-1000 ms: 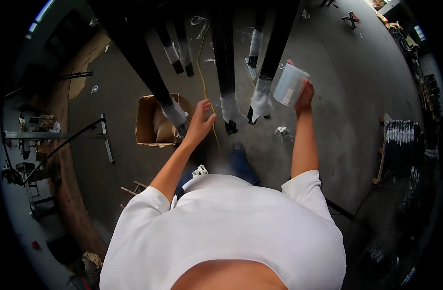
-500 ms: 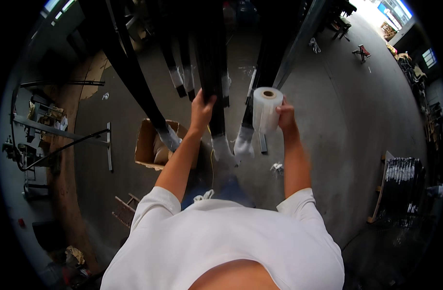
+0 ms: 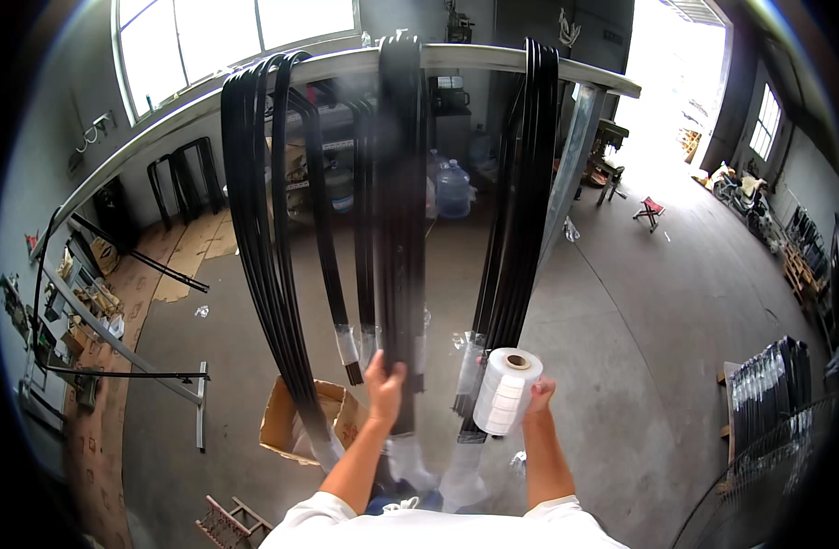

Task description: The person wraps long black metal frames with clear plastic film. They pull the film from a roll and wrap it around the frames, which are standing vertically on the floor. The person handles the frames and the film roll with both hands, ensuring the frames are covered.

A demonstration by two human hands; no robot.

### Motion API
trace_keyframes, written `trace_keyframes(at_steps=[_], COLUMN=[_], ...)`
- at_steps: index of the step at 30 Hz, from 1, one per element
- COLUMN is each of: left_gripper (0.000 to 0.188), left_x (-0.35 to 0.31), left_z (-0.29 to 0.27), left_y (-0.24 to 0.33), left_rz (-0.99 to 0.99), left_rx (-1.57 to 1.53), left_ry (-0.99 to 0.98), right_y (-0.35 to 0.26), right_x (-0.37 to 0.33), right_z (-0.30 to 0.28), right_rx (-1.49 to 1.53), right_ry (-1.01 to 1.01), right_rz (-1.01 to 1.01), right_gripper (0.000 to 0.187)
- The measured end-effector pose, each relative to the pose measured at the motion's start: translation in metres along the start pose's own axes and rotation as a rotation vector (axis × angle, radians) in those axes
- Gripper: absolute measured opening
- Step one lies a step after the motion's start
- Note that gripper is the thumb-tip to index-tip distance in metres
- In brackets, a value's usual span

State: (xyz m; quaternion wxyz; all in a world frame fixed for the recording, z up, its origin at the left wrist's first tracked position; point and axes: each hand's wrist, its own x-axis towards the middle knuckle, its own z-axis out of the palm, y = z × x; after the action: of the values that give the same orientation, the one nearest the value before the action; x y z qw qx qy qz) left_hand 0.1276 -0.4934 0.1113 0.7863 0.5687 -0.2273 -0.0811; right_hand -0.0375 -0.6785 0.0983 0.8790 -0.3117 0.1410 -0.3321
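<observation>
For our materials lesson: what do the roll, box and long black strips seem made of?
Roll: probably glossy plastic film, by its whitish, translucent sheen. Box: matt cardboard, apparently, from its thin, plain brown walls. Long black strips: smooth, perhaps plastic, rubber or coated metal; their sheen leaves it open.

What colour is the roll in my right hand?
The roll is milky white with a brown core, best seen in the head view.

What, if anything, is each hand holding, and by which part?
Right hand: film roll, by its right side. Left hand: at middle black bundle, left edge; grip unclear.
</observation>
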Motion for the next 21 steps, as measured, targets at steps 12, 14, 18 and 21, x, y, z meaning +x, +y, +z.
trace_keyframes(at_steps=[12,14,18,21], left_gripper=[0.042,0.049,0.071,0.082], left_x=[-0.011,-0.010,-0.008,0.003], left_z=[0.040,0.020,0.008,-0.015], left_y=[-0.017,-0.059,-0.035,-0.046], left_rz=[-0.354,-0.447,-0.608,-0.648], left_rx=[-0.143,-0.281,-0.429,-0.417], left_ry=[-0.392,-0.338,-0.438,-0.392], right_y=[-0.005,0.002,0.009,0.021], right_x=[-0.028,-0.032,-0.032,-0.032], right_z=[0.104,0.123,0.120,0.134], right_rx=[-0.223,-0.253,-0.305,-0.272], right_ry=[-0.169,-0.217,-0.248,-0.280], right_rz=[0.115,0.147,0.204,0.237], right_gripper=[0.068,0.070,0.070,0.070])
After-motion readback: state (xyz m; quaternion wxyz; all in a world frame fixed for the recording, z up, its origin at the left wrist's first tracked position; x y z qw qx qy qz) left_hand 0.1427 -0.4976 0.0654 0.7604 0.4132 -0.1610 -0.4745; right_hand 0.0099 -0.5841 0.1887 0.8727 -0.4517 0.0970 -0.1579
